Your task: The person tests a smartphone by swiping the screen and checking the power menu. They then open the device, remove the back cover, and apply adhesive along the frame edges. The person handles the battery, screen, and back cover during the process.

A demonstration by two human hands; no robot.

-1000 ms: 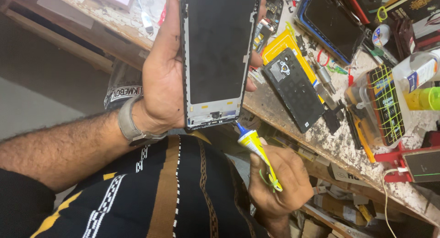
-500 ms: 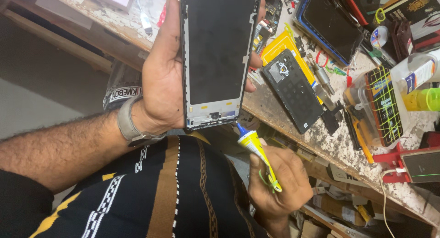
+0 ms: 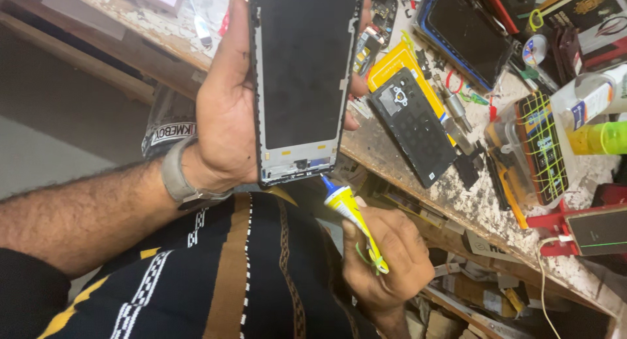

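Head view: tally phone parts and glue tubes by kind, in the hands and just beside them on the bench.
Phone frame with screen, in left hand: 1
Glue tube, yellow with blue nozzle, in right hand: 1
Dark phone back cover on bench: 1
Phone in blue case: 1
Total: 4

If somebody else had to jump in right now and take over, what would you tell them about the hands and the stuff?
Left hand: holds the phone frame upright over the bench edge, dark inner side facing the camera.
Right hand: grips the yellow glue tube, its blue nozzle touching the frame's bottom right corner.
On the bench: a dark back cover on a yellow pad, another phone further back, tools and bottles to the right.
Done: frame in hand, nozzle placed at the corner.
Left: no glue line can be made out along the edges; back cover not fitted.
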